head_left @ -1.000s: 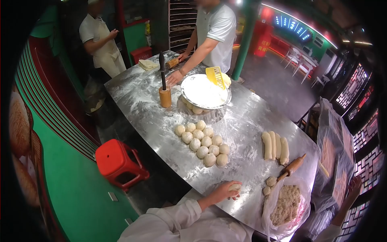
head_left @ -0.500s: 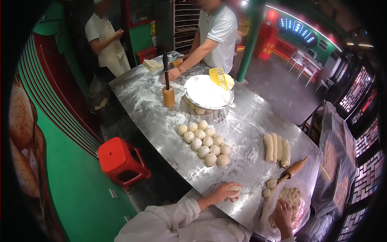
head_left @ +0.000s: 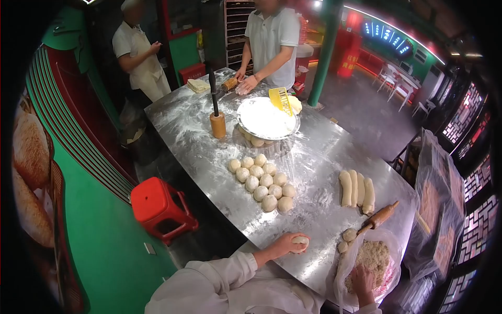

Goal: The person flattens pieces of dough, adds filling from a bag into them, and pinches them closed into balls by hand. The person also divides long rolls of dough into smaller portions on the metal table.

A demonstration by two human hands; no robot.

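Note:
My left hand [head_left: 286, 245] is wrapped round a pale dough piece [head_left: 300, 241] over the near edge of the metal table [head_left: 314, 157]. My right hand [head_left: 363, 280] reaches into a plastic-lined container of crumbly filling [head_left: 373, 255]; its fingertips are sunk in the filling, so what they hold is hidden. Small dough lumps [head_left: 349, 235] lie beside the bag. Several round dough balls [head_left: 266, 180] sit in rows at the table's middle. Dough rolls [head_left: 356, 189] lie side by side on the right, near a wooden rolling pin [head_left: 383, 215].
A bowl of white flour [head_left: 264, 118] with a yellow scraper [head_left: 280, 100] stands farther back, beside an upright wooden roller [head_left: 217, 124]. A co-worker [head_left: 272, 44] works at the far edge; another person [head_left: 138, 55] stands back left. A red stool [head_left: 157, 206] is left of the table.
My right hand has come from the far right into the filling. My left hand still holds the dough, slightly shifted. The co-worker's hands have moved together near the rolling pin.

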